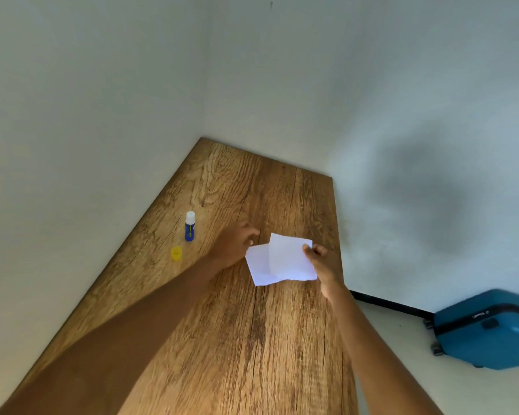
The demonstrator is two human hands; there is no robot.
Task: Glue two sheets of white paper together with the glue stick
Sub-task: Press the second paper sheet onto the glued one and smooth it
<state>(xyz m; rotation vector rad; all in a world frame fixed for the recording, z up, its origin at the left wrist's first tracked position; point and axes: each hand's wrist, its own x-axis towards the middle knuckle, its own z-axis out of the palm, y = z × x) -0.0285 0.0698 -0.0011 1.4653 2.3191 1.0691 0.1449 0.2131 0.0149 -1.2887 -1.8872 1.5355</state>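
Note:
Two small white paper sheets overlap near the middle of the wooden table. The lower sheet lies flat, and my left hand touches its upper left corner with closed fingers. The upper sheet sits partly over it, pinched at its right edge by my right hand. Left of the hands, the blue glue stick stands upright and uncapped, its white glue showing. Its yellow cap lies just in front of it.
The table fills a corner between two pale walls, with its right edge running past my right forearm. A blue suitcase on wheels stands on the floor at the lower right.

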